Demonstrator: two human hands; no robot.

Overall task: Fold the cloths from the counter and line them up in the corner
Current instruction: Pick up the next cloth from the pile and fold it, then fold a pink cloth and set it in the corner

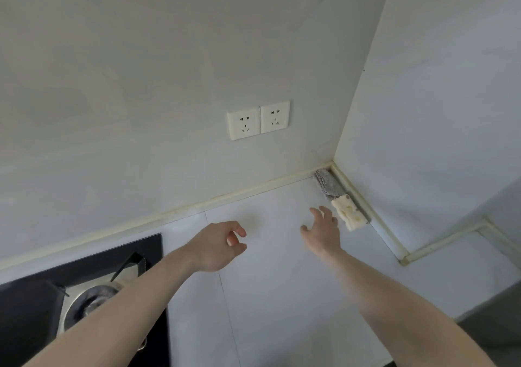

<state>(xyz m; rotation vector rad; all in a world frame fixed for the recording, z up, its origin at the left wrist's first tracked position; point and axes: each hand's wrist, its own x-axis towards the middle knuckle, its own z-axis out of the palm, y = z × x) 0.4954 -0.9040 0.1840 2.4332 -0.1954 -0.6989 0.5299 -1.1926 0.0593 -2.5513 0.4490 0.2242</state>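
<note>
Two folded cloths lie in the far right corner of the pale grey tabletop [282, 282], at about 1 o'clock from the hands. The folded grey fuzzy cloth [327, 184] is tucked right into the corner, against the cream sealing strip [225, 197]. The folded cream cloth with yellow spots [349, 212] lies just beside it at its 5 o'clock end, along the right wall. Right hand [322, 230] is empty, fingers spread and relaxed, near the cream cloth, not touching it. Left hand [220, 246] is at 9 o'clock of the right one, fingers loosely curled, holding nothing. Black gas hob with a steel burner ring [84, 307] at 7 o'clock. Two white wall sockets [258, 120] at 12 o'clock.
</note>
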